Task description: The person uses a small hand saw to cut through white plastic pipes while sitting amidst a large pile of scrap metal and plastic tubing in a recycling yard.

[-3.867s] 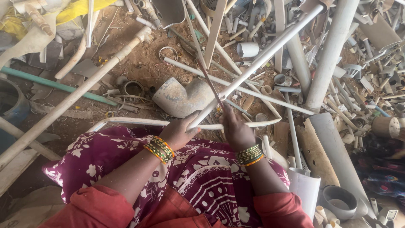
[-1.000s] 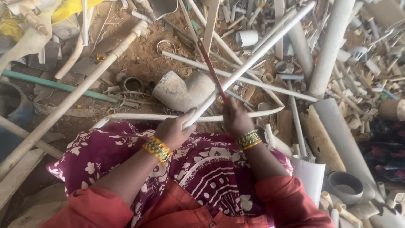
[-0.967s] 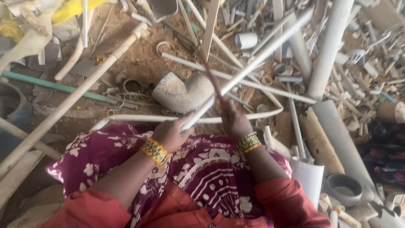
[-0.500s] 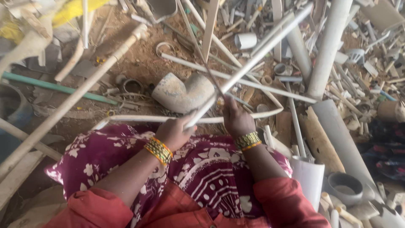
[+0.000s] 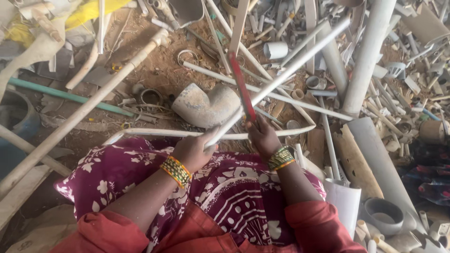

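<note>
Two hands work over the lap: the left hand (image 5: 194, 150) grips a long, thin white plastic pipe (image 5: 290, 63) slanting up-right, and the right hand (image 5: 263, 137) holds what looks like a red-handled blade (image 5: 242, 86) against it. Pipe scrap crowds every side.

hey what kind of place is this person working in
Probably an outdoor scrap yard for plastic piping: bare dirt ground strewn with cut white pipes and a large elbow fitting.
</note>
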